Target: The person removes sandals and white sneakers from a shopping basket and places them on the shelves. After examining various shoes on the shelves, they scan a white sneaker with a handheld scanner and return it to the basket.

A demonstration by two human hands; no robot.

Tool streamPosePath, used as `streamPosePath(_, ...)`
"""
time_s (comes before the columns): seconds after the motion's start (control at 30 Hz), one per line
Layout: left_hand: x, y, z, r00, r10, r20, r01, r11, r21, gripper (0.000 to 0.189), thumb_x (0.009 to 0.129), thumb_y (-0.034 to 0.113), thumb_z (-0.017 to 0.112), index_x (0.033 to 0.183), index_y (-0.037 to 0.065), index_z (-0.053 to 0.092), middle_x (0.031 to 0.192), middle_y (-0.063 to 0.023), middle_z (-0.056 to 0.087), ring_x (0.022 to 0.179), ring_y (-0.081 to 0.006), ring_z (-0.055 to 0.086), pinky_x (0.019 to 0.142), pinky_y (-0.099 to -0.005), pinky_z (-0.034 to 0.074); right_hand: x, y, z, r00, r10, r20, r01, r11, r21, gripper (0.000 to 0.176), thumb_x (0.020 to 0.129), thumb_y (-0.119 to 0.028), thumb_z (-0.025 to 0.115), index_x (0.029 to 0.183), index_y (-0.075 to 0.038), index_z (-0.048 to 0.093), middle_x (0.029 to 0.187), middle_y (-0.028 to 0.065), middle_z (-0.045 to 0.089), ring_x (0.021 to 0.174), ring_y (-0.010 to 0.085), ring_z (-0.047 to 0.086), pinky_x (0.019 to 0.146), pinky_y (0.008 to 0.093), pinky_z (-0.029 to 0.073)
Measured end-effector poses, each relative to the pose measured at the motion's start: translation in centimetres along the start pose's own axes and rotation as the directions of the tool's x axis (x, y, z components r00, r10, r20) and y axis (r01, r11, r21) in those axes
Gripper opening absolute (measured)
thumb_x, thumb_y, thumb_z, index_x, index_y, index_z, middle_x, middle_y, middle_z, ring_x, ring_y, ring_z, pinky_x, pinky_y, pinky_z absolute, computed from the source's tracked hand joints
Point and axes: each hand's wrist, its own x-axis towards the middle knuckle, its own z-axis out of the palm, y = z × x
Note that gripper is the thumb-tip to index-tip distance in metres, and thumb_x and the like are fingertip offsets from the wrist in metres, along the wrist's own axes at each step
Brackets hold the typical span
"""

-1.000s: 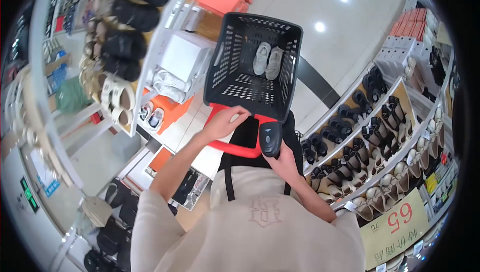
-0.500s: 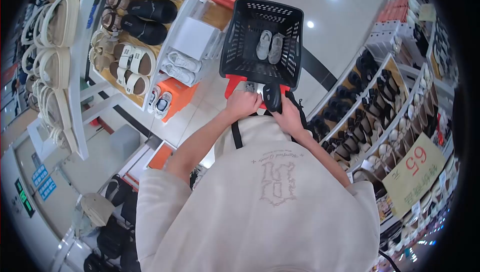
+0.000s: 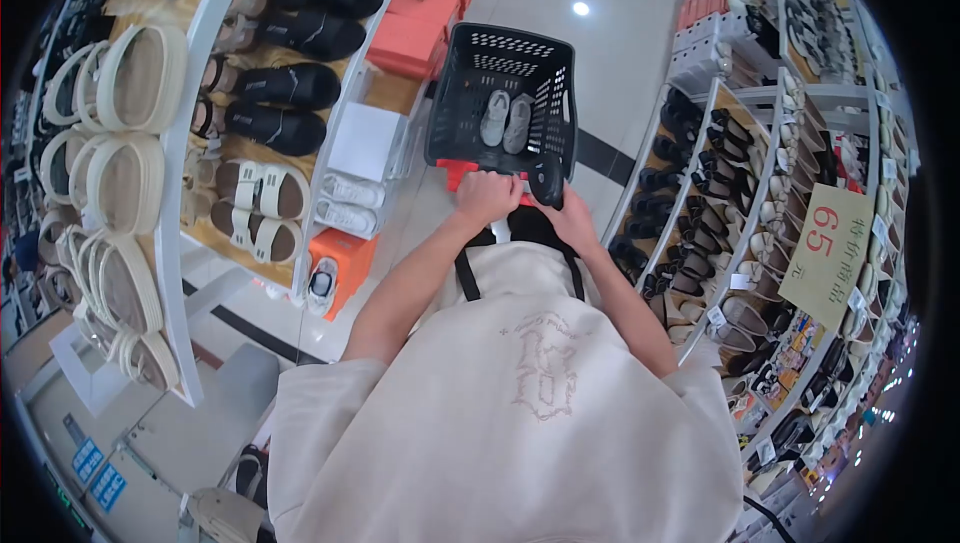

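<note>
A black shopping cart basket (image 3: 447, 93) with perforated sides stands in front of me, a red handle (image 3: 457, 173) along its near edge. My left hand (image 3: 488, 197) is closed round the left part of that handle. On the right side, my right hand (image 3: 570, 218) is closed at the handle as well, its fingers partly hidden. Against it rises a rounded black object (image 3: 547, 181) whose kind I cannot make out. Inside the basket lies a pair of light grey sneakers (image 3: 506, 123), side by side on the bottom.
Shelves of sandals (image 3: 262, 198) and black shoes (image 3: 285, 86) flank me on the left, with orange shoe boxes (image 3: 410, 38) beyond. Sloping shoe racks (image 3: 700, 163) run along the right, bearing a yellow price sign (image 3: 826, 255). Tiled floor (image 3: 600, 53) stretches ahead between them.
The cart and both hands have shifted slightly left and down in view. The left shelves loom larger and the right racks have swung further into view. Both hands keep their hold.
</note>
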Motion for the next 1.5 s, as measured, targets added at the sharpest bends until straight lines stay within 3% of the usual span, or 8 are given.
streamPosePath(0.17,4.3,-0.6,-2.1,0.999,-0.021,0.026,0.021,1.000,-0.003,0.049,0.096,0.033,0.050,0.067,0.002,0.074,0.064,-0.0219,0.068,0.059,-0.0409,0.069,0.062,-0.0517,0.057,3.1,-0.6,0.1,0.991,0.022,-0.134,-0.009,0.996,0.093,0.047,0.092,-0.035,0.076,0.124,-0.004,0.060,0.108,0.0236,0.072,0.105,0.0444,0.067,0.086,0.0465,0.052)
streamPosePath(0.5,13.2,-2.2,-3.8,0.999,-0.001,-0.043,0.001,1.000,-0.002,0.048,0.095,0.034,0.053,0.065,0.002,0.074,0.064,-0.0225,0.067,0.060,-0.0406,0.068,0.061,-0.0516,0.056,11.3,-3.1,-3.7,0.991,-0.046,-0.127,0.058,0.994,0.089,0.047,0.093,-0.035,0.076,0.125,-0.004,0.063,0.107,0.0211,0.073,0.103,0.0409,0.069,0.087,0.0434,0.052)
streamPosePath(0.87,21.4,-2.8,-5.1,0.996,-0.070,0.061,0.066,0.996,0.056,0.046,0.093,0.036,0.053,0.069,0.005,0.076,0.065,-0.0197,0.069,0.062,-0.0382,0.069,0.063,-0.0494,0.056,20.4,-3.7,-8.8,0.993,0.031,0.115,-0.035,0.999,0.029,0.057,0.090,-0.044,0.076,0.130,-0.007,0.062,0.111,0.0188,0.074,0.108,0.0384,0.070,0.091,0.0438,0.053)
streamPosePath(0.93,23.0,-3.0,-5.2,0.999,-0.022,0.035,0.020,0.998,0.059,0.043,0.091,0.035,0.057,0.066,0.006,0.075,0.059,-0.0166,0.066,0.055,-0.0372,0.066,0.057,-0.0486,0.054,21.9,-3.8,-9.5,0.994,0.034,0.106,-0.043,0.996,0.080,0.053,0.091,-0.039,0.078,0.127,-0.002,0.066,0.109,0.0178,0.075,0.103,0.0259,0.072,0.091,0.0374,0.053)
streamPosePath(1.1,26.8,-3.4,-5.0,1.000,-0.025,-0.001,0.025,0.996,0.084,0.042,0.091,0.036,0.057,0.066,0.008,0.076,0.059,-0.0158,0.066,0.056,-0.0370,0.066,0.058,-0.0480,0.054,25.9,-2.8,-10.8,0.991,0.000,0.136,-0.010,0.997,0.077,0.047,0.092,-0.034,0.077,0.123,0.000,0.067,0.105,0.0154,0.075,0.099,0.0218,0.071,0.089,0.0348,0.052)
streamPosePath(1.2,29.2,-3.6,-5.5,1.000,-0.020,0.021,0.018,0.996,0.090,0.042,0.090,0.036,0.057,0.065,0.009,0.076,0.061,-0.0155,0.068,0.057,-0.0366,0.067,0.059,-0.0481,0.055,28.0,-2.4,-11.7,0.987,0.020,0.162,-0.036,0.995,0.097,0.061,0.087,-0.049,0.077,0.130,-0.007,0.063,0.110,0.0191,0.074,0.106,0.0359,0.071,0.091,0.0413,0.052)
streamPosePath(1.4,34.0,-3.4,-6.8,0.992,-0.020,0.125,0.008,0.996,0.092,0.047,0.094,0.039,0.052,0.069,0.007,0.077,0.068,-0.0191,0.070,0.062,-0.0378,0.070,0.064,-0.0497,0.057,31.4,-2.8,-13.5,0.993,0.035,0.117,-0.045,0.996,0.081,0.063,0.088,-0.051,0.076,0.132,-0.008,0.062,0.111,0.0197,0.074,0.108,0.0377,0.069,0.092,0.0428,0.052)
streamPosePath(1.5,36.4,-4.0,-6.6,0.998,0.061,-0.007,-0.061,0.994,0.093,0.047,0.092,0.037,0.055,0.062,0.007,0.075,0.058,-0.0172,0.067,0.051,-0.0361,0.066,0.056,-0.0477,0.055,33.4,-3.9,-14.9,0.981,0.119,0.152,-0.132,0.988,0.080,0.065,0.088,-0.052,0.076,0.133,-0.008,0.061,0.112,0.0199,0.073,0.109,0.0363,0.070,0.093,0.0430,0.051)
